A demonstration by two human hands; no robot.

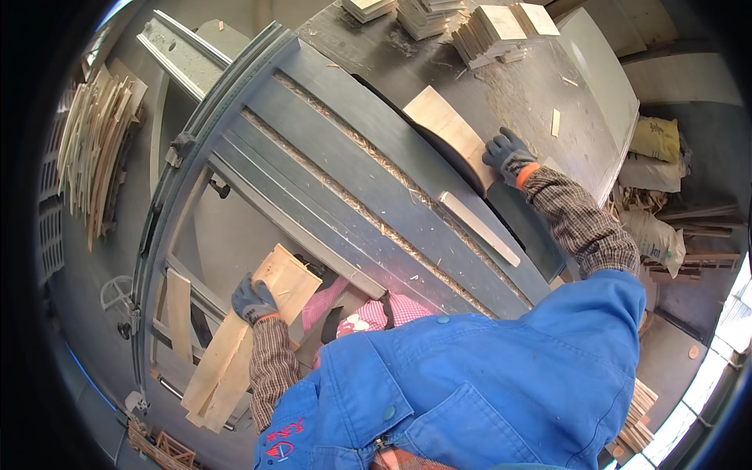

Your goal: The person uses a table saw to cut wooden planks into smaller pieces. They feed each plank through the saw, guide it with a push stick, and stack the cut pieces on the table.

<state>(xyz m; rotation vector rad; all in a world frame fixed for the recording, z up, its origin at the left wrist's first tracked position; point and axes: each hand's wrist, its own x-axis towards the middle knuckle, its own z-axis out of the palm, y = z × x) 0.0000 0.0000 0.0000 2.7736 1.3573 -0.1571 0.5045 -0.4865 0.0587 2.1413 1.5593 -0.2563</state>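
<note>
My left hand [254,301], in a grey glove, is closed at the edge of a pale wooden board [288,274] beside the machine's near side. More long boards [219,372] lie below that wrist. Across the slotted metal saw table [345,168], my right hand [509,155] wears a grey glove with an orange cuff. Its fingers are apart, with their tips against the right edge of another wooden board [448,125]. That board lies along the dark curved strip at the table's far side. Part of the left fingers is hidden.
A narrow wood strip [479,229] lies on the saw table near sawdust-filled slots [352,139]. Stacks of short boards [489,35] stand on the far dark surface. Leaning boards [98,149] are at the left; sacks [654,141] sit at the right.
</note>
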